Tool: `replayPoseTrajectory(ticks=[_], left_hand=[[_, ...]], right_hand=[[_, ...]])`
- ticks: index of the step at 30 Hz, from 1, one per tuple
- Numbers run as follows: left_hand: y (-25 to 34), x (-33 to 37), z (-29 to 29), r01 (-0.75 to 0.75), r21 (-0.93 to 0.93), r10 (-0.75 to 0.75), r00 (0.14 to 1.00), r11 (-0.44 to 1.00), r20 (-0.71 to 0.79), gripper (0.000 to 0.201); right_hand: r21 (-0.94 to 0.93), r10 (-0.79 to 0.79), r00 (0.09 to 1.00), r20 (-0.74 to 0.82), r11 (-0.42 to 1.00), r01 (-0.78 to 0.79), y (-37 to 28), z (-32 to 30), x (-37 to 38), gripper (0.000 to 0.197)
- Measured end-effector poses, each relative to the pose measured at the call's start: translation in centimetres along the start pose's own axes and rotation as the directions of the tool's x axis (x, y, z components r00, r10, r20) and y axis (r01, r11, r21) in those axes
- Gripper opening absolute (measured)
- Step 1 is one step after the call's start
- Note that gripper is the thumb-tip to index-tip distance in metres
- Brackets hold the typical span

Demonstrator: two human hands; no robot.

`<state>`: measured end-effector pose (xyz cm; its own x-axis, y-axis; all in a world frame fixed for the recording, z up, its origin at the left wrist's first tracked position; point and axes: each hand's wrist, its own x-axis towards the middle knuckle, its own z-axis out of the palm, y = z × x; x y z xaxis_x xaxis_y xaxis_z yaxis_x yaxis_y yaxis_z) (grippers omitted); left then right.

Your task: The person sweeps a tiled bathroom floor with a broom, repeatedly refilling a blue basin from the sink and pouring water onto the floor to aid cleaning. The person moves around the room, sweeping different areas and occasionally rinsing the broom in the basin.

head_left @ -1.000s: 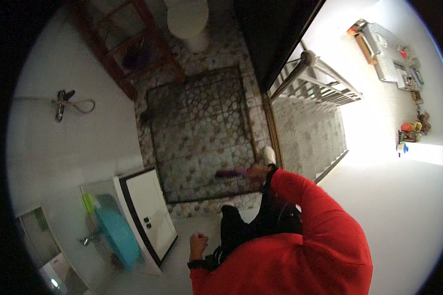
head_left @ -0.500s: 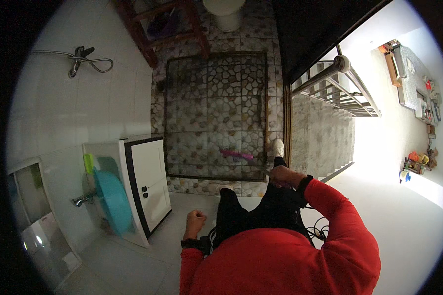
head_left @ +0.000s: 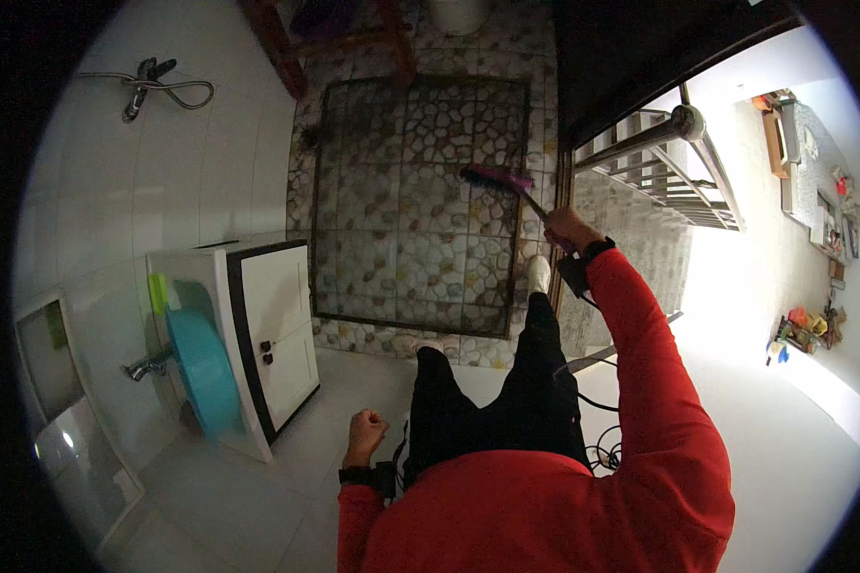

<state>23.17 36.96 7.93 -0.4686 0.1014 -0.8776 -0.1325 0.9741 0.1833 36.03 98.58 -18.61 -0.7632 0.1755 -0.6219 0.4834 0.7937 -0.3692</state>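
Observation:
My right hand [head_left: 570,229] is closed round the handle of a broom, stretched forward beside the doorway. The broom [head_left: 500,178] has a pink-purple head with dark bristles, lying over the far right part of the pebble-patterned floor [head_left: 430,253]. Its thin handle runs from the head back to my fist. Down at my left side, close to my thigh, my left hand [head_left: 366,432] is curled into a loose fist, and nothing shows in it.
To the left stands a white vanity cabinet [head_left: 275,334] with a teal basin [head_left: 203,372] in its sink. A shower tap [head_left: 143,88] hangs on the tiled wall. Dark red wooden legs [head_left: 397,43] stand at the back. A metal stair railing [head_left: 655,158] lies beyond the doorway on the right.
My right arm has reached forward, carrying the broom head from the near part of the patterned floor to its far right. My left hand stays low in a fist.

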Motion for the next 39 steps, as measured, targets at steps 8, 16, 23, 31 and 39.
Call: replayPoseTrajectory(ticks=[8, 16, 23, 31, 39], left_hand=[[2.1, 1.6, 0.2, -0.039, -0.028, 0.040, 0.999, 0.999, 0.031, 0.022], [5.0, 0.9, -0.9, -0.118, -0.028, 0.118, 0.993, 0.993, 0.024, 0.023], [1.9, 0.2, -1.4, -0.125, -0.168, 0.125, 0.992, 0.978, -0.008, 0.029], [-0.9, 1.0, -0.1, -0.137, -0.223, 0.127, 0.990, 0.965, -0.059, 0.025], [-2.9, 2.9, -0.3, -0.216, -0.203, 0.200, 0.975, 0.955, -0.097, 0.028]], right_hand=[[0.236, -0.182, 0.949, -0.258, 0.940, 0.245, -5.1, 9.9, -9.7, 0.015], [0.231, -0.716, 0.697, 0.034, 0.684, 0.692, -9.7, 13.7, -12.8, 0.022], [0.908, 0.001, 0.984, 0.181, 0.384, -0.167, -8.0, 6.4, -5.4, 0.019], [0.196, -0.409, 0.906, -0.112, 0.885, 0.423, -13.0, 8.7, -8.1, 0.022], [0.329, -0.457, 0.882, -0.113, 0.820, 0.468, -14.4, 13.2, -8.8, 0.022]])
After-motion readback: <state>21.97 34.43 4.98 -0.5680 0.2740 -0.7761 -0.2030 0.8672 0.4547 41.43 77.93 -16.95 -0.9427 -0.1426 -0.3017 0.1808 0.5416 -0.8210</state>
